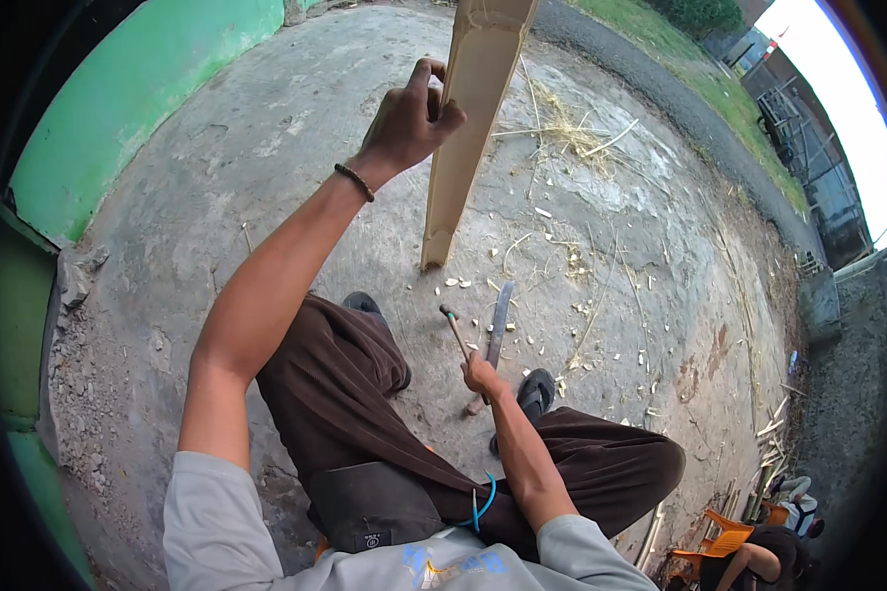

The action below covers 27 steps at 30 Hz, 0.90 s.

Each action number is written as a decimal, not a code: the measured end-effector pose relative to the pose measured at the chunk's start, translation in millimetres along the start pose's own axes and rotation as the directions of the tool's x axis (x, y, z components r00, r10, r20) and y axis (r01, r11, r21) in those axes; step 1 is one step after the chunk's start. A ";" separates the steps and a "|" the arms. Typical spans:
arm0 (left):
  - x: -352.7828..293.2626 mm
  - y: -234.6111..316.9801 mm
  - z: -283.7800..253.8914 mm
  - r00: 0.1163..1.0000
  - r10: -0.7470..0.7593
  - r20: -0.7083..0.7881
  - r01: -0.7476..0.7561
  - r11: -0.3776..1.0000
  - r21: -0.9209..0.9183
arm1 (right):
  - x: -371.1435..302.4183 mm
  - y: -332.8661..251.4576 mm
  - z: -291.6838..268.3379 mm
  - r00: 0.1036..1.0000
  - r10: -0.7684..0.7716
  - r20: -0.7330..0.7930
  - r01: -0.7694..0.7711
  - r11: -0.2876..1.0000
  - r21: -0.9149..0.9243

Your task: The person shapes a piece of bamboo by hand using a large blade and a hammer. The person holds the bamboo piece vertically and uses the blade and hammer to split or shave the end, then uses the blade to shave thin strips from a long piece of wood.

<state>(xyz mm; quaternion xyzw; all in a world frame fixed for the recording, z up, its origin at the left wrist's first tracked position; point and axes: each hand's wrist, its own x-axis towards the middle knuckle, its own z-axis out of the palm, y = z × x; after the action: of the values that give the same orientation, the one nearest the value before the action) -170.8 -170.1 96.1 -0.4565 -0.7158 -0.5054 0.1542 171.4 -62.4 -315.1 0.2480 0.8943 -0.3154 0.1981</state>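
The left hand (412,116) grips a split bamboo slab (463,138) upright, its foot on the concrete floor (217,177) to steady it, while the right hand (483,376) clenches a thin stick (455,330) beside a machete (499,325) among chips (522,295)

A tall pale split bamboo plank (468,118) stands upright on the grey concrete floor (266,148), its lower end far of the person's knees. The left hand (409,123) grips its left edge. Nearer, the right hand (483,377) holds a thin wooden-handled tool (455,330), with a long metal blade (500,320) just right of it. Pale wood chips (552,295) lie scattered right of the plank. A green painted wall (138,98) runs along the left.
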 end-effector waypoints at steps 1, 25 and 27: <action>0.8 0.1 -0.6 1.000 -0.030 0.004 0.031 0.999 -0.009 | -5.1 8.6 10.6 0.999 0.006 0.045 -0.002 0.997 -0.083; 1.7 23.7 6.9 0.992 0.129 -0.006 -0.128 0.990 0.066 | 1.3 51.3 -8.3 0.995 -0.028 0.091 0.002 0.961 0.278; 1.3 23.1 6.1 0.992 0.128 -0.001 -0.128 0.989 0.069 | -1.1 48.8 -10.7 0.993 0.020 0.116 -0.045 0.974 0.223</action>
<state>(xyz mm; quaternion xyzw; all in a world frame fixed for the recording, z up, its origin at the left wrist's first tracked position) -151.3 -162.5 107.7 -0.4945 -0.7016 -0.4707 0.2040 197.9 -22.5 -329.5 0.2652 0.8360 -0.4249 0.2239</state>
